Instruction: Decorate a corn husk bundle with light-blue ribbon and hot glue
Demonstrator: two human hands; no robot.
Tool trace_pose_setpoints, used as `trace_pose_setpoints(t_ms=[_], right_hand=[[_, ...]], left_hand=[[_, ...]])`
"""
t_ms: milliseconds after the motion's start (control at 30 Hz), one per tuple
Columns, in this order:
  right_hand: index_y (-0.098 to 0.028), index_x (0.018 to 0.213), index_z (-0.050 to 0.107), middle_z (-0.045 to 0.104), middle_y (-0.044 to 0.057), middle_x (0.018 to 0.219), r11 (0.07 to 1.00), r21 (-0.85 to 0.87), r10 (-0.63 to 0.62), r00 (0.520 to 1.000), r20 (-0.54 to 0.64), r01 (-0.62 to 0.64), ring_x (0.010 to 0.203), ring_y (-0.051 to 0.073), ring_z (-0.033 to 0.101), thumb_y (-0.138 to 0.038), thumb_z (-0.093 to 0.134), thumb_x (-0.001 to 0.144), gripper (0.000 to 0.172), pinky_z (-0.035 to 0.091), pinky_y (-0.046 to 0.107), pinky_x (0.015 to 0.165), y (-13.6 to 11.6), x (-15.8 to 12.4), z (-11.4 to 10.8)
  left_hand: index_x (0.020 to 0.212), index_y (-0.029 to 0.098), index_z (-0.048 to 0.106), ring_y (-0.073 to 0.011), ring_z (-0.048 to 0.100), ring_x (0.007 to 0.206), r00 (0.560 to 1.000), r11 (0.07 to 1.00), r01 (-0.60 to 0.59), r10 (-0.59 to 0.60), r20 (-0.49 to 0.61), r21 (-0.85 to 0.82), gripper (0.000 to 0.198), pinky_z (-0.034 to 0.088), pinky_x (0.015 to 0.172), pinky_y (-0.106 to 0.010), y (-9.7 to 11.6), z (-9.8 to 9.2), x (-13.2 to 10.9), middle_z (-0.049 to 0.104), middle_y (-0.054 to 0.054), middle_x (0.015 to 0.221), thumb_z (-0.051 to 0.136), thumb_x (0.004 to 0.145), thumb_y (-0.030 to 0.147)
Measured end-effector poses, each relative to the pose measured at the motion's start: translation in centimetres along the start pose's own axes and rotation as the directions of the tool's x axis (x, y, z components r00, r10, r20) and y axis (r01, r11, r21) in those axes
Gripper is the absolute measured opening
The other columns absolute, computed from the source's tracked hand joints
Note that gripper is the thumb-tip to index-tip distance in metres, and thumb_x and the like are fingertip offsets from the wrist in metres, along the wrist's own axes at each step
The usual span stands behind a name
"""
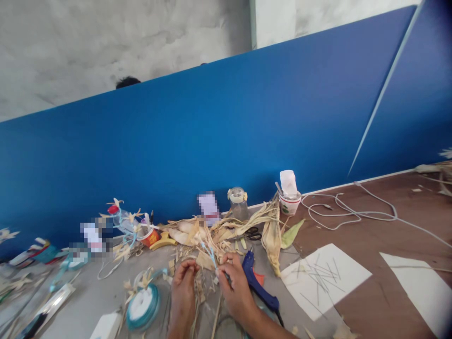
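Observation:
My right hand (235, 285) pinches a thin light-blue stem (212, 258), which forks into small tips at its upper end. Just to its left, my left hand (185, 289) is closed with thumb and fingertips pressed together; whatever they hold is too small or hidden to make out. Dried corn husks (208, 235) and shredded scraps lie beyond and beneath both hands. A blue glue gun (256, 282) lies close to the right of my right hand. Left of my left hand is a spool of teal ribbon (143, 306) with small husk flowers beside it.
A blue partition (212, 141) closes off the back. Along it stand a glass jar (238, 203), a paper cup (290, 203) and an orange cup (150, 236). Thin wires lie on a white sheet (325, 280) at right. A white cable (353, 212) and black scissors (252, 234) lie behind.

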State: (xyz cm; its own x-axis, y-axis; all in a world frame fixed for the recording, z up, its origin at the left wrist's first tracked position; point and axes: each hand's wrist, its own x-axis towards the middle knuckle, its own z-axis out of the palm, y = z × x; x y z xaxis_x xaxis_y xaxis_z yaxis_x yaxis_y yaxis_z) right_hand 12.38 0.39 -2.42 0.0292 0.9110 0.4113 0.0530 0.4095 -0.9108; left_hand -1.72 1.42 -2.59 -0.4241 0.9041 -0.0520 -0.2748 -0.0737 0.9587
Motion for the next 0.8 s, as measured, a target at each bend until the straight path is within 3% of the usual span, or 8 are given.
trace_pose_setpoints(t_ms=[133, 333, 400, 567, 800], right_hand=[[-0.018, 0.070, 0.057, 0.049, 0.007, 0.093, 1.000, -0.027, -0.001, 1.000, -0.023, 0.000, 0.088, 0.019, 0.047, -0.008, 0.047, 0.074, 0.015, 0.039, 0.030, 0.080, 0.1, -0.3, 0.2], [-0.016, 0.070, 0.056, 0.048, 0.008, 0.094, 0.994, -0.107, -0.003, 0.999, 0.032, 0.006, 0.089, 0.019, 0.049, -0.008, 0.044, 0.075, 0.015, 0.040, 0.030, 0.080, 0.2, -0.5, 0.3], [-0.016, 0.068, 0.055, 0.048, 0.008, 0.093, 0.992, -0.124, 0.005, 0.999, 0.040, 0.000, 0.088, 0.019, 0.049, -0.008, 0.044, 0.075, 0.015, 0.041, 0.029, 0.079, 0.2, -0.4, 0.3], [-0.015, 0.070, 0.053, 0.047, 0.010, 0.099, 0.982, -0.186, -0.008, 0.996, 0.086, 0.024, 0.085, 0.017, 0.052, -0.010, 0.042, 0.079, 0.015, 0.043, 0.028, 0.077, 0.5, -0.6, 0.4], [-0.016, 0.088, 0.055, 0.045, 0.011, 0.107, 0.950, -0.298, -0.046, 0.987, 0.152, 0.091, 0.085, 0.017, 0.054, -0.013, 0.040, 0.083, 0.017, 0.044, 0.030, 0.079, 1.0, -1.0, 0.6]], left_hand=[[0.072, 0.019, 0.061, -0.0109, 0.052, 0.058, 0.987, 0.995, 0.084, -0.075, 0.142, -0.061, 0.015, 0.042, 0.060, -0.021, -0.4, 0.9, -0.9, 0.059, 0.002, 0.061, 0.071, 0.063, 0.026], [0.078, 0.018, 0.061, -0.0105, 0.050, 0.056, 0.966, 0.990, 0.128, -0.112, 0.233, -0.056, 0.023, 0.041, 0.057, -0.022, -0.8, 1.8, -2.0, 0.057, 0.002, 0.061, 0.070, 0.063, 0.033], [0.081, 0.018, 0.062, -0.0120, 0.052, 0.058, 0.962, 0.993, 0.120, -0.116, 0.248, 0.000, 0.027, 0.042, 0.058, -0.023, -0.8, 1.6, -2.0, 0.058, 0.001, 0.064, 0.070, 0.063, 0.036], [0.063, 0.017, 0.058, -0.0126, 0.048, 0.053, 0.963, 0.973, 0.034, -0.093, 0.254, 0.228, 0.023, 0.040, 0.053, -0.023, -0.8, 1.4, -1.9, 0.053, 0.003, 0.056, 0.068, 0.063, 0.038], [0.067, 0.017, 0.059, -0.0127, 0.051, 0.055, 0.970, 0.968, 0.071, -0.123, 0.209, 0.242, 0.025, 0.040, 0.055, -0.023, -1.0, 1.5, -1.8, 0.058, 0.002, 0.061, 0.070, 0.061, 0.038]])
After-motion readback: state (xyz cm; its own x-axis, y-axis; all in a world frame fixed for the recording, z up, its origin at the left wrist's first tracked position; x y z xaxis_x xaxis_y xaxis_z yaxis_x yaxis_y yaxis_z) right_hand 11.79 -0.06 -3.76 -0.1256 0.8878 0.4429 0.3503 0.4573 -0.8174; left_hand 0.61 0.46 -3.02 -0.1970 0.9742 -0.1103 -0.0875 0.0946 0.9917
